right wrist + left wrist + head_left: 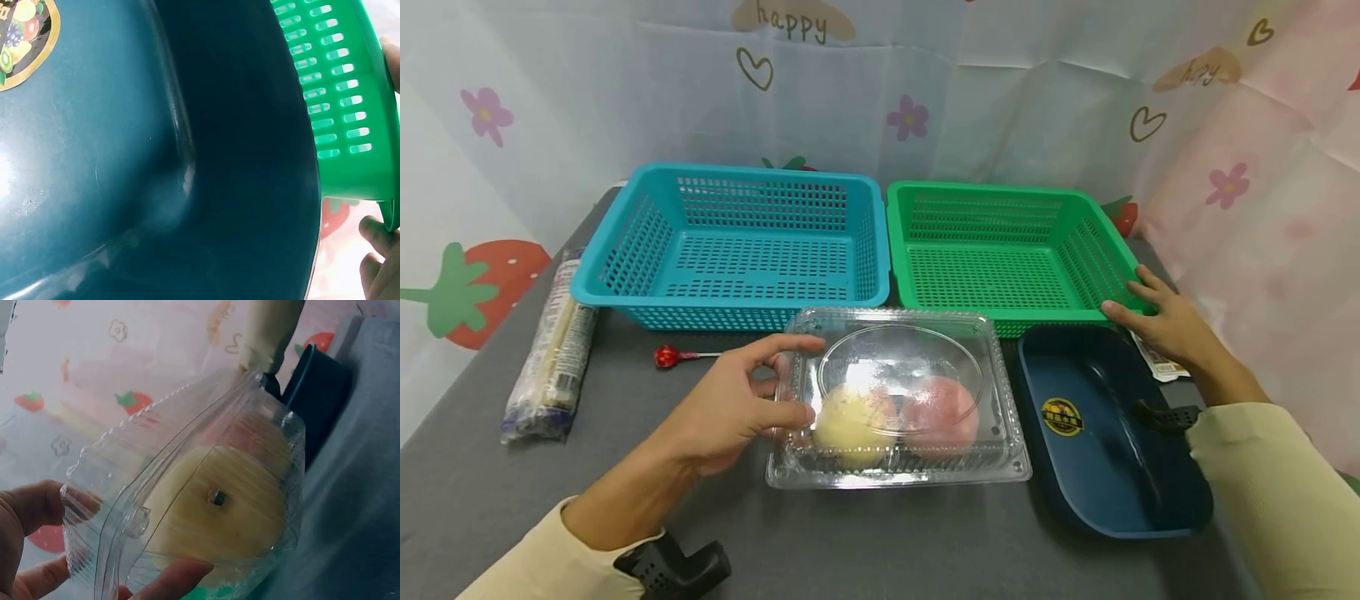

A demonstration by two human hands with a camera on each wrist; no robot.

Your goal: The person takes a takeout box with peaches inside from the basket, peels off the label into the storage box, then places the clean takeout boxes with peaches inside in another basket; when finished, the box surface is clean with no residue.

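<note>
My left hand [737, 408] grips the left end of a clear plastic clamshell box [895, 333], thumb toward the front and fingers toward the back. Its lid is closed over a round yellow fruit [853, 425] and a pinkish-red one [942, 417]; the yellow one's dark dimple shows in the left wrist view. The box's back edge overlaps the baskets' fronts in the head view. My right hand [1172, 325] holds the front right corner of the green basket [992, 317], with thumb and fingers either side of the corner in the right wrist view.
A blue basket [775, 302] stands at back left, beside the green one. The dark blue basin [1105, 467] sits under my right forearm. A red lollipop [666, 357] and a long plastic-wrapped pack [553, 358] lie at left. A printed packet [1161, 367] shows behind the basin.
</note>
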